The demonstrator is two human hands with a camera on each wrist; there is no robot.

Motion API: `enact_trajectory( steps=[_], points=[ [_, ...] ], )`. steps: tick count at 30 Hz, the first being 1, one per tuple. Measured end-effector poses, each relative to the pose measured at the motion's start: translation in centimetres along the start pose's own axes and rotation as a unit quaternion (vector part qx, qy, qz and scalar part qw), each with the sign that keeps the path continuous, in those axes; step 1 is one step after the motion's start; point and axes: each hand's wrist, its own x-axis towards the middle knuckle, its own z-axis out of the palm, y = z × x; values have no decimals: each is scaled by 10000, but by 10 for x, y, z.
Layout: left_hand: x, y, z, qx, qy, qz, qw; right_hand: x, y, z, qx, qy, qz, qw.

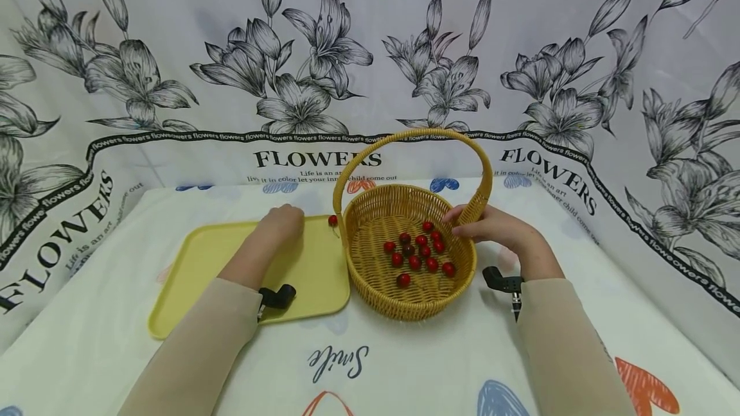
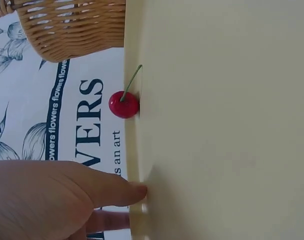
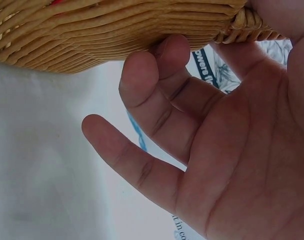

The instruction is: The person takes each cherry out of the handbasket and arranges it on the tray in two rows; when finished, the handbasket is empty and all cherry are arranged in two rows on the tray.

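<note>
Wicker basket [image 1: 413, 291] holding red cherries [image 1: 420, 252] (about a dozen). Right hand [image 1: 491, 228] grasps the basket at its 3 o'clock rim. Left hand [image 1: 281, 222], fingers relaxed, rests on the yellow tray [image 1: 312, 275]; a single cherry [image 1: 333, 220] lies at the tray's 1 o'clock edge.

A pale yellow tray [image 1: 202, 255] lies beside a golden-tan woven basket [image 1: 413, 297] holding glossy red cherries [image 1: 417, 250]; one red cherry with a green stem [image 2: 124, 104] sits at the tray's far edge. The worktop cloth [image 1: 405, 358] is cream with blue and orange hearts; the backdrop [image 1: 370, 50] is white with black-grey lilies and black lettering. Both sleeves [image 1: 202, 345] are beige.
</note>
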Motion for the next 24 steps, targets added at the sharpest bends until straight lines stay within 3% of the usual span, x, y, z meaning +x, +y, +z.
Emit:
enact_trajectory(
  steps=[3, 6, 24],
  points=[
    [2, -3, 2, -37, -66, 430, 9990, 0, 1, 0, -10, -1, -9, 10000],
    [4, -2, 2, -228, 14, 600, 9979, 0, 2, -1, -15, 10, -47, 10000],
    [-2, 4, 2, -120, 76, 739, 9972, 0, 4, 3, 15, 13, -165, 9999]
  ],
)
